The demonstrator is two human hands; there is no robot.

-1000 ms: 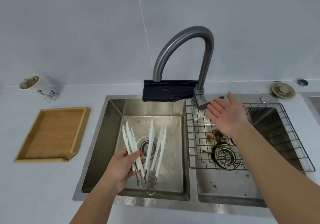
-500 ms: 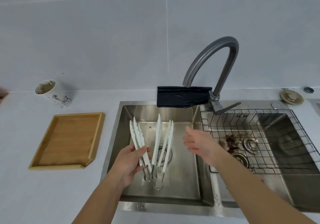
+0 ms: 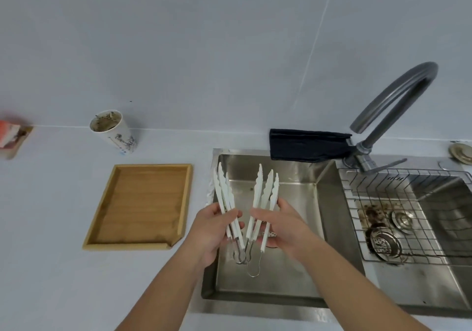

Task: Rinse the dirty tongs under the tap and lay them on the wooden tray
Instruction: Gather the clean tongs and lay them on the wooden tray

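Several white plastic tongs [image 3: 265, 192] with metal loop ends fan out above the left sink basin [image 3: 293, 274], tips pointing away from me. My left hand [image 3: 212, 231] grips the left arms of the bunch. My right hand [image 3: 283, 226] holds the right arms, so both hands are on the tongs. The wooden tray [image 3: 143, 205] lies on the counter left of the sink, with nothing on it. The grey curved tap [image 3: 398, 98] stands at the back right; no water runs from it.
A dirty paper cup [image 3: 112, 131] stands behind the tray. A black cloth [image 3: 306, 149] hangs over the sink's back edge. A wire rack [image 3: 408, 218] sits in the right basin above a strainer and food scraps. A blurred red-and-white item [image 3: 10, 136] is at far left.
My right hand came from the tap lever across to the tongs and took hold of their right side. The tongs rose slightly and my view swung left toward the tray.
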